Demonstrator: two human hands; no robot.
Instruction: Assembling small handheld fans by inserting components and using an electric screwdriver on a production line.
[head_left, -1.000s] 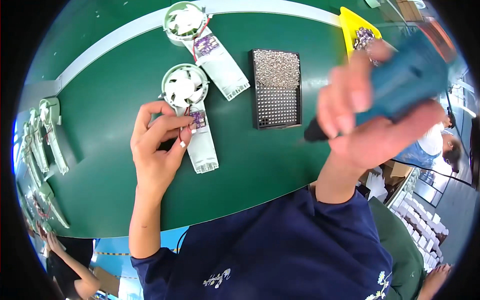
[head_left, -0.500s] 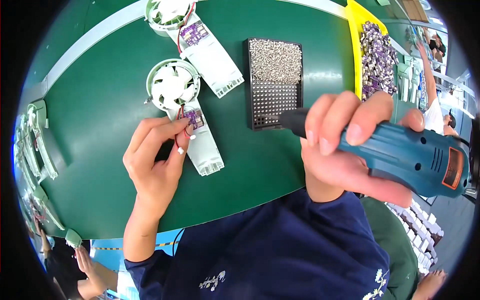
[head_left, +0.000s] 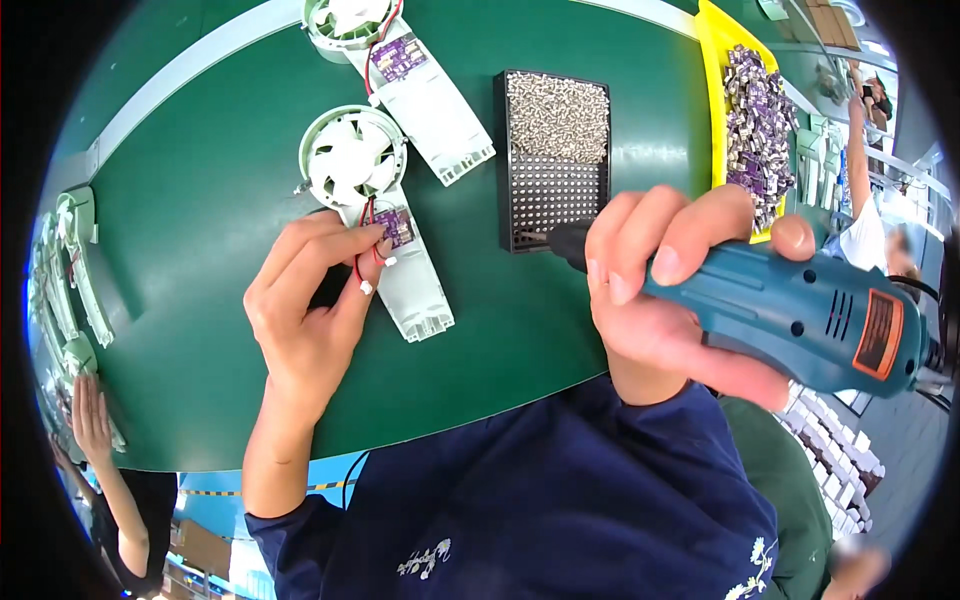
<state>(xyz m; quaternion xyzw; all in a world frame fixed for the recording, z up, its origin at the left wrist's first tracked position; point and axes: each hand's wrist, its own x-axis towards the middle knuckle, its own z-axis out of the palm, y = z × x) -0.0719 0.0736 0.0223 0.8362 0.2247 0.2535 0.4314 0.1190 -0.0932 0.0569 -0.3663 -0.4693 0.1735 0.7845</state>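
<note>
Wrapped around a teal electric screwdriver (head_left: 790, 310) is my right hand (head_left: 650, 290). The black nose of the screwdriver reaches the lower right part of a black screw tray (head_left: 504, 190), and its bit is hard to make out. Loose screws (head_left: 558, 118) are heaped at the tray's far end; more stand in rows of holes nearer me. My left hand (head_left: 315, 290) has thumb and fingertips closed at a purple circuit board (head_left: 398, 228) on a pale green fan housing (head_left: 420, 295). Red and black wires with white plugs (head_left: 366, 287) hang by those fingertips. White fan blades (head_left: 350, 160) sit in the housing's round end.
A second fan housing (head_left: 440, 125) with its own board lies just beyond. At the far right, a yellow bin (head_left: 716, 110) holds many purple boards (head_left: 757, 130). More pale housings (head_left: 82, 260) line the left edge, where another person's hand (head_left: 92, 425) reaches in.
My right hand and the screwdriver have shifted slightly left, the nose staying by the tray's near corner. My left hand keeps its place at the board. The other person's hand at left has moved up to the housings.
</note>
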